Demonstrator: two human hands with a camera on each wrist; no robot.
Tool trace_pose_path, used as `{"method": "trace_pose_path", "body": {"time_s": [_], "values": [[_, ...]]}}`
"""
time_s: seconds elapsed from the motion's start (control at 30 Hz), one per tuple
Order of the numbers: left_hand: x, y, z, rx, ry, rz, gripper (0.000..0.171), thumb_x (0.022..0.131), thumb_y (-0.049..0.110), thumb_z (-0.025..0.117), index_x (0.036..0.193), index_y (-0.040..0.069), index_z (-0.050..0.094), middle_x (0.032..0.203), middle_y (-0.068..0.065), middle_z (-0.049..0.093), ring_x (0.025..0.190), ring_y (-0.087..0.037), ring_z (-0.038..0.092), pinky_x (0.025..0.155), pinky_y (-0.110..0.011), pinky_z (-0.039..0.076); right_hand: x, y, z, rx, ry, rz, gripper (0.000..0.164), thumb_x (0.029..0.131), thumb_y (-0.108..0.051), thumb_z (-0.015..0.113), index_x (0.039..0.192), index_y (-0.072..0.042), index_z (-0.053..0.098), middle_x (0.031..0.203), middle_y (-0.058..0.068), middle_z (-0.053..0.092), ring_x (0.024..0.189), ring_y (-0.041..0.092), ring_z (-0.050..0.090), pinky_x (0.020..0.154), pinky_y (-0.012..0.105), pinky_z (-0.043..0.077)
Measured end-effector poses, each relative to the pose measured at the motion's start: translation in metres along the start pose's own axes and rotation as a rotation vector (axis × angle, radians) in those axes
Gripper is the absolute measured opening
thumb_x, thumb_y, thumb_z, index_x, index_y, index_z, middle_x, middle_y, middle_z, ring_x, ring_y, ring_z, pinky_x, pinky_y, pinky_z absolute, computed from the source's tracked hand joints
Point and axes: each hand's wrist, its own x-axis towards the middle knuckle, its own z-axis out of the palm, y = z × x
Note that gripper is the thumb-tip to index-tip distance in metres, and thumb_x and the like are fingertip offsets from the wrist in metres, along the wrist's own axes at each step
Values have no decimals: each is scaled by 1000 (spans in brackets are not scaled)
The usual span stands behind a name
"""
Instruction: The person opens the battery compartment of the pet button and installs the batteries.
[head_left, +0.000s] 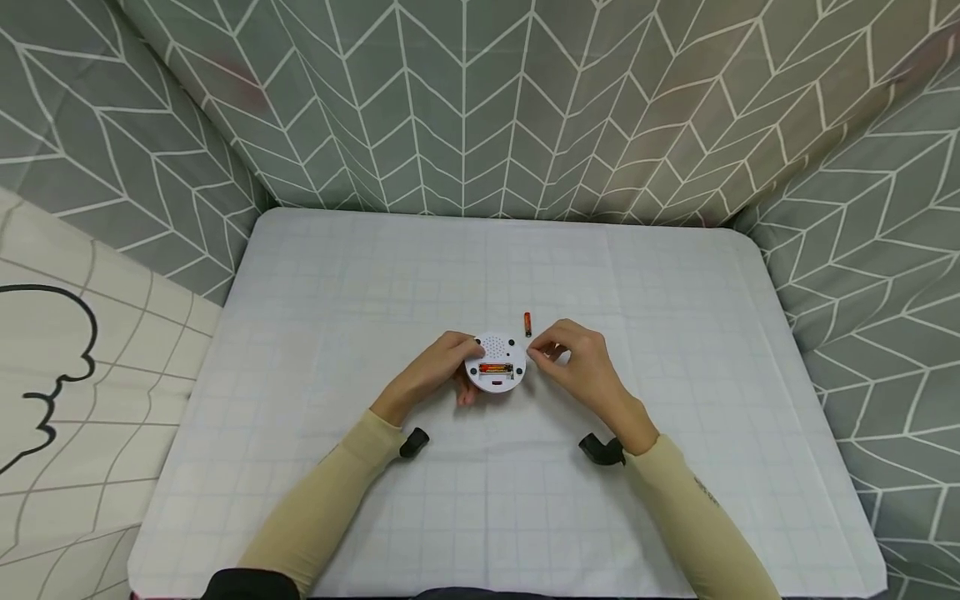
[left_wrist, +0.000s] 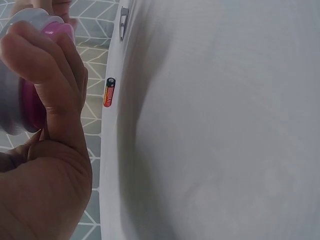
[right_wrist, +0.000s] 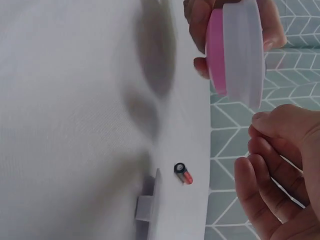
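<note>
My left hand holds a round white device with a pink side, its back turned upward. Small speaker holes and dark dots mark that back. An orange-red battery lies in its open compartment. Beside the device's right edge is my right hand, thumb and fingertips close together. In the right wrist view those fingertips stand just apart from the white rim, with nothing visible between them. A loose black-and-red battery lies on the table beyond the right hand; the left wrist view shows the same battery.
On the white-covered table, a small white plastic piece shows in the right wrist view. A small grey piece appears in the left wrist view. Patterned grey-green curtains hang behind the table's far edge.
</note>
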Motion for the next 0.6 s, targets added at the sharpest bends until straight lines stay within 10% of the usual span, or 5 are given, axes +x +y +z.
{"method": "trace_pose_path", "body": {"time_s": [0.6], "values": [[-4,1,-4,-10,9,-9,35,99,16,43,103,-11,65,59,-14,67,43,-19,60,41,-31,53,19,26,3,-150,-81,116,9,90,1,77,97,-4,79,91,8,73,80,21,69,70,37,63]]}}
